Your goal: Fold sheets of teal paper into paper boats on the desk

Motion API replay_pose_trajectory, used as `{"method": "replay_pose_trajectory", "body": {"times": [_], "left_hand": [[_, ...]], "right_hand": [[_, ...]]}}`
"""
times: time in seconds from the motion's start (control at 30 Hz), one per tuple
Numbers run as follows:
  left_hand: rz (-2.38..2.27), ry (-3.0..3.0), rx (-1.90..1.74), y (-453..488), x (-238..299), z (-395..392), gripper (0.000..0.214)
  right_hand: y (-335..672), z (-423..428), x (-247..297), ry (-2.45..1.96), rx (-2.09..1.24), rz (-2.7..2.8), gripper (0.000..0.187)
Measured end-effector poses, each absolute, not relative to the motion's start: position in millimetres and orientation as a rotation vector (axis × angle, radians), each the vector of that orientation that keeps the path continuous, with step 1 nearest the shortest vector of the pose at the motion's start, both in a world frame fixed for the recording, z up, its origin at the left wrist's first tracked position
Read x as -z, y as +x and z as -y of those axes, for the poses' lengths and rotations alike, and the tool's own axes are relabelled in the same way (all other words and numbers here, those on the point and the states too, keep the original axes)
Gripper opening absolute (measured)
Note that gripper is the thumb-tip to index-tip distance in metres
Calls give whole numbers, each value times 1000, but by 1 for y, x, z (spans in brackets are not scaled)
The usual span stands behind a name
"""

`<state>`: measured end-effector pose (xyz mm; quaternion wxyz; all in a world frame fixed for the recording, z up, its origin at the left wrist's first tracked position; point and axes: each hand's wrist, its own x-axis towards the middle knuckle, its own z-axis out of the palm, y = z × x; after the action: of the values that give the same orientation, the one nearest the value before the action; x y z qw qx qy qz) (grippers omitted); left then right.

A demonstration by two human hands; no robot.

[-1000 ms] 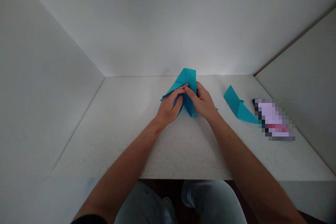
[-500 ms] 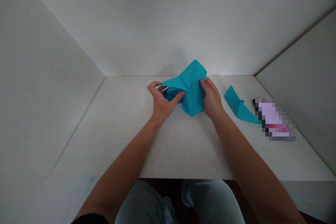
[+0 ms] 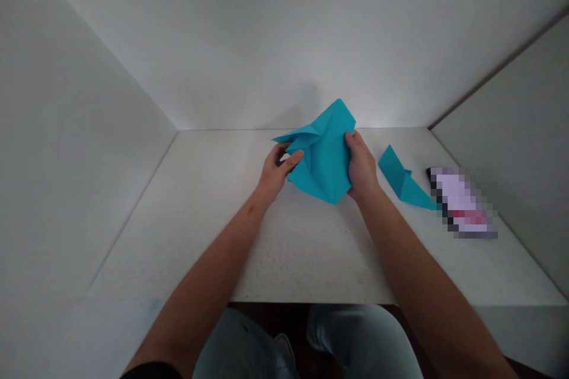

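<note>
A sheet of turquoise origami paper (image 3: 331,151), creased and partly folded, is held up between my two hands above the table. My right hand (image 3: 362,163) grips its right edge, thumb on the front and fingers behind. At the left side my left hand (image 3: 276,170) pinches a fold, the thumb in front and the other fingers partly hidden behind the paper. Pointed flaps stick out to the left over that hand.
A smaller folded turquoise paper piece (image 3: 404,180) lies on the white table (image 3: 186,237) to the right. Beside it is a pixelated flat object (image 3: 464,204), pinkish with a dark edge. White walls (image 3: 267,29) rise behind and on both sides.
My left hand has shifted slightly down at the paper's left side, and the lower left flap has spread outward. The paper and my right hand have moved a little to the right.
</note>
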<state>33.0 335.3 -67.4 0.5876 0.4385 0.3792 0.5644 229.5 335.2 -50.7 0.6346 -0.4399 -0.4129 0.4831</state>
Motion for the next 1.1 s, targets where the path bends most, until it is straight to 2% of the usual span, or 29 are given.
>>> {"method": "replay_pose_trajectory", "body": {"times": [0.13,0.23,0.4,0.53,0.67,0.8,0.9,1.1], "left_hand": [[-729,886,-1071,34,63,-330,72],[-734,843,-989,33,62,-327,67],[-822,819,-1032,33,63,-327,61],[-779,818,-1094,32,63,-327,68],[-752,844,-1163,29,60,-327,74],[-733,910,-1189,28,61,-330,71],[-761,922,-1193,30,67,-332,67],[-826,809,-1209,31,66,-331,64]], "right_hand": [[229,-335,50,-1036,-1098,933,49],[230,-336,51,-1074,-1086,954,48],[236,-337,56,-1164,-937,1046,47],[241,-336,52,-1218,-850,1197,39],[244,-333,44,-1142,-929,1301,39],[245,-329,37,-1072,-1053,1270,46],[245,-327,36,-1066,-1113,1297,44],[247,-329,42,-1073,-1074,1388,42]]}}
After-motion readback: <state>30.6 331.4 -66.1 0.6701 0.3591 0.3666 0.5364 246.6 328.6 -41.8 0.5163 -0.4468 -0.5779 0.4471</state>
